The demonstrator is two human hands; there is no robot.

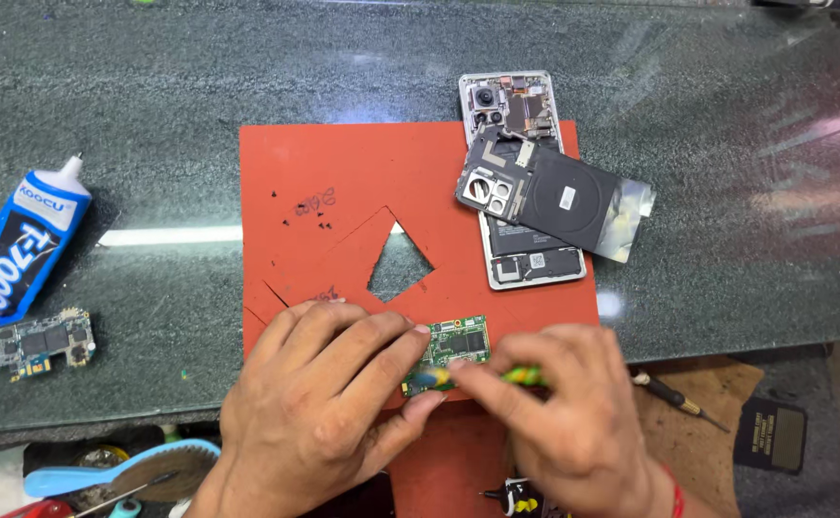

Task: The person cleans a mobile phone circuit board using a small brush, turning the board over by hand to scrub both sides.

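on the far left of the dark glass bench: a soft blue-and-white squeeze tube of glue (pixel 19 242) with a white nozzle lies tilted, nozzle toward the top.
below the glue tube: a small bare circuit board with blue and dark chips (pixel 36 343) lies flat on the glass, just beside the tube's lower end, not clearly touching.
bench front edge, lower left: a light blue plastic handle piece (pixel 103 474) and other tools sit under the edge; details too blurred to tell.
work mat: a red-orange rubber mat (pixel 343 182) with a diamond-shaped hole cut through its middle lies on the glass; tiny dark screws (pixel 324 223) are scattered on its upper left part.
left hand: left hand (pixel 329 403) rests on the mat's near edge, fingers narrowly closed, thumb and forefinger pinching the left end of the board.
thing held: a small green rectangular circuit board (pixel 453 349) sits at the mat's near edge, just below the diamond hole, between the two hands.
right hand: right hand (pixel 564 412) is closed around a thin green-and-yellow handled tool (pixel 520 376), whose tip end lies against the board's lower edge.
upper right of mat: an opened silver-framed phone with its back removed (pixel 525 261) lies partly on the mat; a dark inner cover plate with a round black coil (pixel 549 197) lies askew across it.
right of right hand: a dark slim screwdriver (pixel 674 393) lies on a brown surface below the bench edge.
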